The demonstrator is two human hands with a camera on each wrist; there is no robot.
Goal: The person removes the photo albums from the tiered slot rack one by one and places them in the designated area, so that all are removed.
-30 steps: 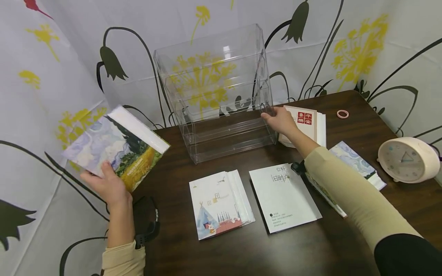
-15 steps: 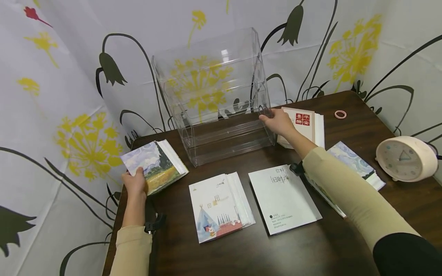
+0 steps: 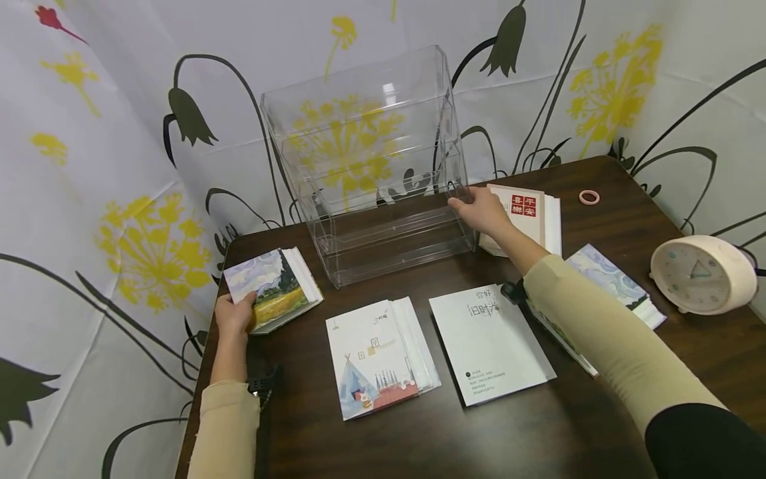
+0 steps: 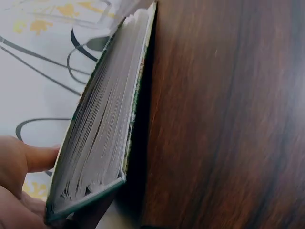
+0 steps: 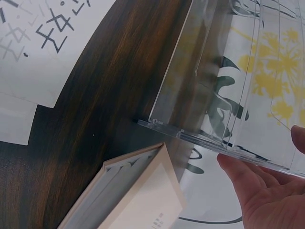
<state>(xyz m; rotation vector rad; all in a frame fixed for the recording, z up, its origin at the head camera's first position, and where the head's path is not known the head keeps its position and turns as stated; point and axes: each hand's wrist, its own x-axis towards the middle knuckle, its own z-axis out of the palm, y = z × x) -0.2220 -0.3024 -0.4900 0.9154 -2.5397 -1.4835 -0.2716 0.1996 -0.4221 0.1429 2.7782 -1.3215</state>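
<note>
My left hand [image 3: 235, 313] grips a photo album [image 3: 275, 287] with a painted wheat-field cover, at the table's left side. In the left wrist view the thumb lies on the cover of the photo album [image 4: 102, 114], its page edges face the camera, and a dark shadow lies between it and the wood. My right hand [image 3: 481, 211] holds the right side of a clear plastic tiered rack [image 3: 395, 256] at the back of the table. From the right wrist, fingers show outside the side wall of the rack [image 5: 214, 145], the thumb on its other side.
Two white-covered albums lie in front of the rack: one with a tent drawing [image 3: 374, 359], one with grey lettering [image 3: 487, 352]. To the right are a beige album [image 3: 529, 216], a blue painted album [image 3: 610, 276], a pink ring [image 3: 589, 197] and a round clock [image 3: 700, 276].
My left hand has brought the photo album down and to the right, from up beside the curtain to the table's left back. The right hand stays on the rack.
</note>
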